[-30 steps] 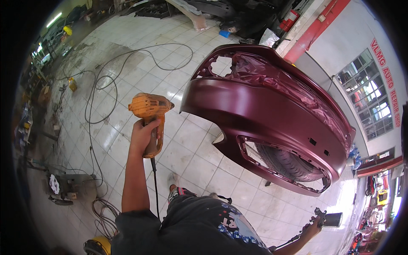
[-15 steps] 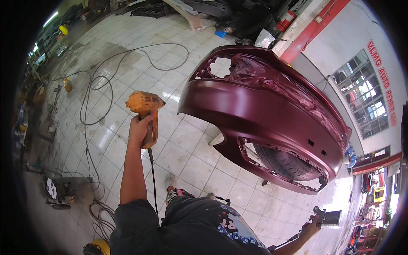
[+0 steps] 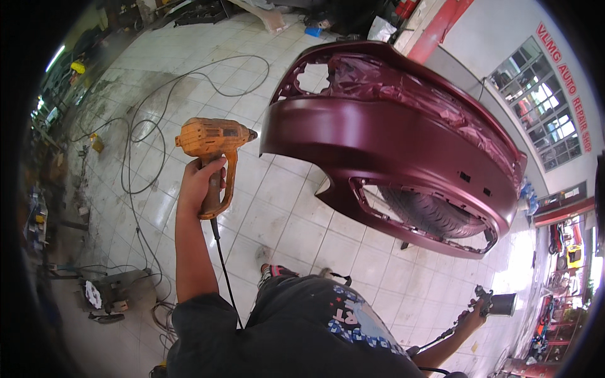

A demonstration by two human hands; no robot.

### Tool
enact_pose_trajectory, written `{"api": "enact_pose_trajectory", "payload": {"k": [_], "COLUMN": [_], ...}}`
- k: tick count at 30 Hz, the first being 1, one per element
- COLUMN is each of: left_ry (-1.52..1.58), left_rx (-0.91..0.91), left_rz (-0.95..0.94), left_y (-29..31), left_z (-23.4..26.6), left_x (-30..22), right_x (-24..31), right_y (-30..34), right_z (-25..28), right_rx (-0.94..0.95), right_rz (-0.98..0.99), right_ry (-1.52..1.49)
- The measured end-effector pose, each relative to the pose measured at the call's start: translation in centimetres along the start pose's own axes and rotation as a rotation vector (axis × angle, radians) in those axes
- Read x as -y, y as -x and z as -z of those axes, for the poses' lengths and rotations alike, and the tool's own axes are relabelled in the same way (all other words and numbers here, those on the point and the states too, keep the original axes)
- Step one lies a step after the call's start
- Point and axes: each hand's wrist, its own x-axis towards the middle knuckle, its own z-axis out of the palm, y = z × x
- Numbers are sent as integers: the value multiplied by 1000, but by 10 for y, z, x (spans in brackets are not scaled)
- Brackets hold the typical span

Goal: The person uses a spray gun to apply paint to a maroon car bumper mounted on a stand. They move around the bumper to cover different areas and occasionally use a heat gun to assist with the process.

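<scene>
My left hand (image 3: 205,183) is wrapped round the handle of an orange heat gun (image 3: 214,137). Its dark nozzle points right, at the near left end of a dark red car bumper (image 3: 378,142), seemingly just short of it. From the handle's base a black cord runs down past my arm. Away at the lower right, my right hand (image 3: 471,318) grips a paint spray gun (image 3: 484,300) with a dark cup (image 3: 503,305) and a hose along my forearm. Crumpled masking film (image 3: 403,91) in the same red covers the bumper's upper opening.
A tyre (image 3: 432,213) lies beneath the bumper. Long cables (image 3: 129,157) loop over the tiled floor (image 3: 283,208) to the left. A machine (image 3: 110,293) stands at the lower left. Behind the bumper is a white wall with a barred window (image 3: 545,113); car parts lie at the back.
My view has shifted. The heat gun's nozzle now appears nearer the bumper's left end and points level rather than slightly downward. Both hands keep their hold.
</scene>
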Motion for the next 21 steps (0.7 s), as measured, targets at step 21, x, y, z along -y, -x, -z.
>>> {"api": "enact_pose_trajectory", "payload": {"k": [21], "left_ry": [-437], "left_rx": [-67], "left_rz": [383], "left_y": [330], "left_z": [38], "left_x": [-46], "right_x": [-58], "right_y": [-149], "right_z": [30], "right_rx": [102], "right_rz": [13], "right_ry": [129]}}
